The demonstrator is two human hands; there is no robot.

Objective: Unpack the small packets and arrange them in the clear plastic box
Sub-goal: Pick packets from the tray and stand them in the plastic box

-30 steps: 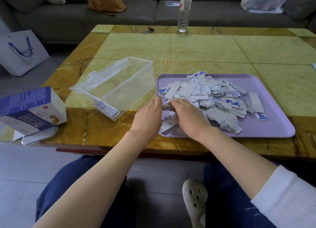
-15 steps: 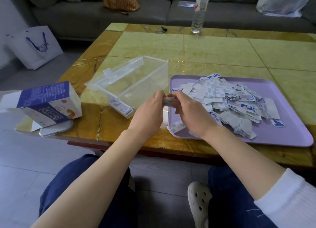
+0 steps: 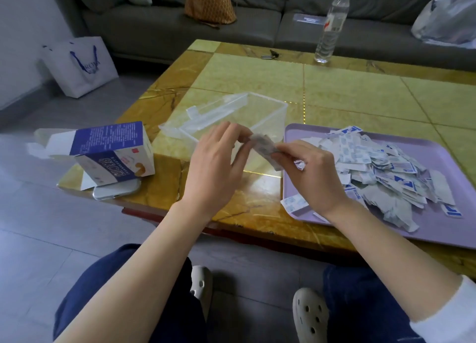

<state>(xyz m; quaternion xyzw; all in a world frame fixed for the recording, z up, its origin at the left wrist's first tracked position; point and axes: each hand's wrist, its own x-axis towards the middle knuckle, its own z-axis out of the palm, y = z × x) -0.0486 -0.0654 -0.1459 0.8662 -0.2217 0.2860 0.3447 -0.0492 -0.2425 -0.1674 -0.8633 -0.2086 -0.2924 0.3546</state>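
A small stack of white-and-blue packets (image 3: 265, 149) hangs just above the front right of the clear plastic box (image 3: 262, 113). My right hand (image 3: 313, 174) grips the stack's lower end, and my left hand (image 3: 217, 167) pinches its upper end with fingertips. The box stands open on the table, its lid (image 3: 195, 118) folded back to the left. A heap of loose packets (image 3: 386, 167) lies on the lilac tray (image 3: 438, 229) to the right. My left hand hides the box's floor.
An opened blue-and-white carton (image 3: 113, 153) lies on a phone (image 3: 117, 191) at the table's left front corner. One packet (image 3: 293, 203) sits at the tray's near left. A water bottle (image 3: 331, 26) and keys (image 3: 269, 55) stand at the far edge, before a grey sofa.
Both hands lifted a stack of packets off the tray and carried it left, over the clear box. The view has swung left.
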